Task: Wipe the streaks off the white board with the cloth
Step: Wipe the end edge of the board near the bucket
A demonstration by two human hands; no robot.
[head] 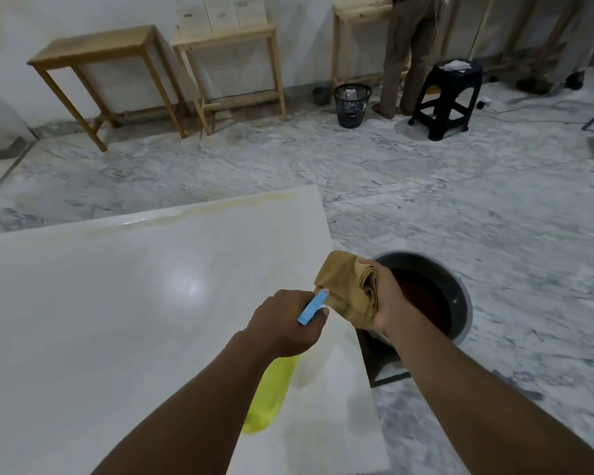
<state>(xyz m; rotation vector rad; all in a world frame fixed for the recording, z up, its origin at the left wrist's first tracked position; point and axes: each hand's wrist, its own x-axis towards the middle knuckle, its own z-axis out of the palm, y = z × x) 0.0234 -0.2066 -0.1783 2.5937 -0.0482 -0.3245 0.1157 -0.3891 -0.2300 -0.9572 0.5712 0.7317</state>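
Lowest in the frame, the yellow-green spray bottle (271, 395) hangs over the near right part of the white board (100, 320). Its long axis slants from bottom centre up to the right, and the blue nozzle (312, 307) is aimed straight at the cloth. Your left hand (283, 325) has its fingers wrapped round the bottle's neck.

Just beyond, your right hand (386, 296) clutches the tan cloth (345, 286) — bunched, folds running roughly up and down the frame, held right at the board's right edge. Whether it touches the nozzle tip, I can't tell. To its right, down on the floor (426, 186), sits the bucket (462, 296) of dark liquid.

Now the relation that matters. The streak (203, 212) is a yellowish-brown band along the board's far edge, up and left of the cloth. Its long axis runs left to right, climbing slightly toward the board's far right corner. Your right hand is nearer to it and has the cloth, so I'd judge the reach goes away from you, then sweeps along the band — not across it.
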